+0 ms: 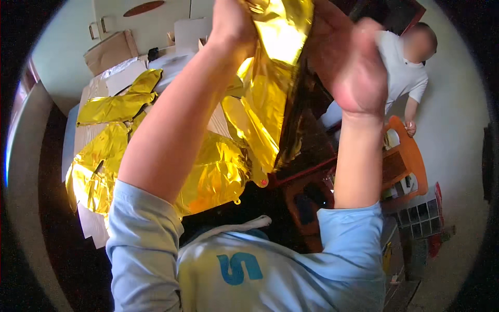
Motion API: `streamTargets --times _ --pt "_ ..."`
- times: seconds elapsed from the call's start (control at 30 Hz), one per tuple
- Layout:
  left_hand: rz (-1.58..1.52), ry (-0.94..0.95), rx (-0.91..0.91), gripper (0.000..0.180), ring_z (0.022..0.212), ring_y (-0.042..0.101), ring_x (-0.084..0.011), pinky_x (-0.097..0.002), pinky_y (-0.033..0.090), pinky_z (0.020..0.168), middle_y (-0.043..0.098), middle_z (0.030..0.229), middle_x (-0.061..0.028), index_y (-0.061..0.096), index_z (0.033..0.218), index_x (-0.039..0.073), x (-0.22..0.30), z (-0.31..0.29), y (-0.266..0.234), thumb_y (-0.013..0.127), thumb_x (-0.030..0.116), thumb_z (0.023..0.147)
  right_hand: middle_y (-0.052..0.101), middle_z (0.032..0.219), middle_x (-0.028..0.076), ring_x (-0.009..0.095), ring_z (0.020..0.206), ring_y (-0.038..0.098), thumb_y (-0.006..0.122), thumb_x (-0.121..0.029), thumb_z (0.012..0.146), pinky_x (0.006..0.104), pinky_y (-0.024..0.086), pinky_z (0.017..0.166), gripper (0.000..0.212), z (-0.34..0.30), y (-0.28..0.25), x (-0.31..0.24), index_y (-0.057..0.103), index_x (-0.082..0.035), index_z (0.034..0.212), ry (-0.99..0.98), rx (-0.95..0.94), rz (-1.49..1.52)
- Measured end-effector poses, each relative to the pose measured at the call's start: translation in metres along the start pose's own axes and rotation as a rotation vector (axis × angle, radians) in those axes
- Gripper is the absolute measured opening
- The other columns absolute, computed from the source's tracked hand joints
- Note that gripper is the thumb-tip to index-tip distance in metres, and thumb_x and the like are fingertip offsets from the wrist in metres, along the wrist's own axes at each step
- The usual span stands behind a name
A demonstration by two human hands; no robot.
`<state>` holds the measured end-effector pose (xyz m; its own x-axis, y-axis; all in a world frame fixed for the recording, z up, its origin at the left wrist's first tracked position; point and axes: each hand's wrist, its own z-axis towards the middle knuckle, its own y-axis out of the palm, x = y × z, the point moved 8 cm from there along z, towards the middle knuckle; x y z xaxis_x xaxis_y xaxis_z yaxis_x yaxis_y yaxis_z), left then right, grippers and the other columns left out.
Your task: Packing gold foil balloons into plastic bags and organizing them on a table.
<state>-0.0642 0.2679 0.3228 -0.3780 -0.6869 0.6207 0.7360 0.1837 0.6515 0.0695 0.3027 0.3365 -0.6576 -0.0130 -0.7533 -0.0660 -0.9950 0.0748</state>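
Observation:
A crinkled, shiny gold foil balloon, flat and uninflated, hangs from the top of the view between my raised hands. My left hand is closed on its upper left edge, with the fingertips hidden behind the foil and the frame edge. To the right of the foil is my right hand, palm toward it. Motion and shadow smear its fingers, so their grip cannot be made out. Beneath my left forearm, another gold foil sheet with small tabs droops over the table's near edge.
More gold foil lies on the wood-grain table at left. A brown paper bag stands at its far end. At right, a person in a white shirt has a hand on an orange wooden chair.

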Motion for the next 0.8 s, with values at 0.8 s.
streamTargets --times 0.8 --pt "-0.107 -0.391 -0.054 0.034 0.065 0.058 -0.0239 -0.0383 0.049 0.059 0.059 0.076 -0.0060 0.060 0.096 0.012 -0.091 0.002 -0.070 0.052 0.044 0.094 0.070 0.082 -0.001 0.003 0.075 0.058 0.079 -0.017 0.082 0.0240 0.047 0.065 0.024 -0.152 -0.062 0.125 0.070 0.002 0.093 1.028 -0.579 -0.546"
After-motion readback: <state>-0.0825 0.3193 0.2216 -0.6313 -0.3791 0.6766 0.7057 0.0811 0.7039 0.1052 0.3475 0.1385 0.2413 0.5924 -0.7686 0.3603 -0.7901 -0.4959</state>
